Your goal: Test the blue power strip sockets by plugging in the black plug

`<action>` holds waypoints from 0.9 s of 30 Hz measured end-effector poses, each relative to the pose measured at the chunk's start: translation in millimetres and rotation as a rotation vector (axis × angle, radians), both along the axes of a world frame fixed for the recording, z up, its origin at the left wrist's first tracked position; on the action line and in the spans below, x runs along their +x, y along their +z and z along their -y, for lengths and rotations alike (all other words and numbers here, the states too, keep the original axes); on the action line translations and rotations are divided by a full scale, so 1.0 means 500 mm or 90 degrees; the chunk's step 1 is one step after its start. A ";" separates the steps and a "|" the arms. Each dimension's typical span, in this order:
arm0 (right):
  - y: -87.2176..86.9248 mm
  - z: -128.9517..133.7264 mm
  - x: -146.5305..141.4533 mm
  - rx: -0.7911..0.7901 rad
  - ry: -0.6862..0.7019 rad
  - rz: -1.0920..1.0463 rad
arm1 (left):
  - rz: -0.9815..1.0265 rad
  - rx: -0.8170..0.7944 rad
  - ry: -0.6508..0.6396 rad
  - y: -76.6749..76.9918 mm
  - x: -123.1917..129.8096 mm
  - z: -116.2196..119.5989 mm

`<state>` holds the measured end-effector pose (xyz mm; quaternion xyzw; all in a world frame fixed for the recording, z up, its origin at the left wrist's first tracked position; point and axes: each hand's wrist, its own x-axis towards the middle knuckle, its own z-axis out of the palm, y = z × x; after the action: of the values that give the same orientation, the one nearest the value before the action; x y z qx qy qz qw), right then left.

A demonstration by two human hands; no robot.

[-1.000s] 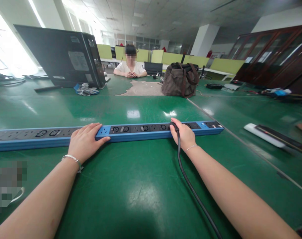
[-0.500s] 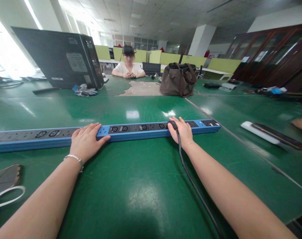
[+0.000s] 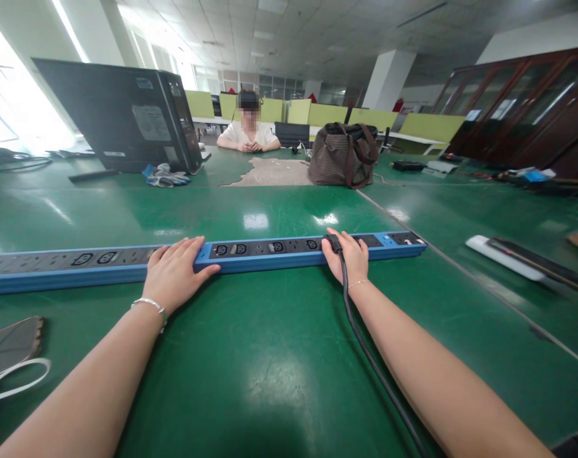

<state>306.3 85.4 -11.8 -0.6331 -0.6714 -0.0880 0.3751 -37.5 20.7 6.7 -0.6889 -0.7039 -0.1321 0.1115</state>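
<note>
A: What is lying where?

B: The green desk [image 3: 250,305] is carrying the blue power strip [image 3: 269,257], crosswise before me. The black cable [image 3: 360,340] is trailing toward me. My left hand [image 3: 177,270] is resting loosely spread over the strip; my right hand [image 3: 348,261] is closing around the black plug [image 3: 334,243] at the strip. Seating depth: cannot tell.

A: Technique?

B: My judgement: the left should be bracing firmly, the right gripping the plug body, squaring it with the socket.
</note>
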 end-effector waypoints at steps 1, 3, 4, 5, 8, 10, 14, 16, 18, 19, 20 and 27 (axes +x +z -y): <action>0.000 -0.001 0.000 0.001 -0.005 -0.001 | -0.003 0.000 -0.008 -0.001 0.002 -0.001; -0.001 -0.004 0.000 0.006 -0.009 -0.004 | -0.003 -0.003 -0.015 -0.003 0.003 -0.002; -0.002 -0.005 0.000 0.009 -0.003 -0.006 | -0.001 -0.004 -0.014 -0.003 0.003 -0.003; -0.003 -0.007 0.000 0.013 0.008 -0.011 | 0.000 -0.006 -0.011 -0.004 0.002 -0.004; -0.004 -0.009 0.000 0.018 0.044 -0.038 | 0.004 -0.010 -0.005 -0.005 0.000 -0.005; -0.002 -0.010 -0.001 0.015 0.050 -0.065 | 0.005 -0.009 -0.006 -0.004 0.000 -0.005; 0.006 -0.011 0.009 0.045 0.064 -0.189 | 0.002 -0.006 -0.007 -0.002 0.002 -0.003; 0.009 -0.012 0.018 0.077 0.090 -0.266 | 0.001 -0.007 -0.006 0.000 0.003 -0.002; 0.009 -0.013 0.025 0.094 0.119 -0.308 | 0.000 -0.009 -0.006 0.002 0.005 -0.001; 0.009 -0.014 0.027 0.094 0.129 -0.316 | -0.001 -0.009 -0.007 0.003 0.005 -0.001; 0.009 -0.016 0.029 0.090 0.138 -0.318 | -0.003 -0.010 -0.007 0.004 0.005 -0.001; 0.020 -0.049 0.111 0.132 0.097 -0.354 | 0.001 -0.003 -0.007 0.002 0.004 -0.001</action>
<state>361.9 109.8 -1.7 -0.5390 -0.5763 0.0490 0.6123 -35.5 21.1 7.7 -0.6929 -0.7005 -0.1318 0.1085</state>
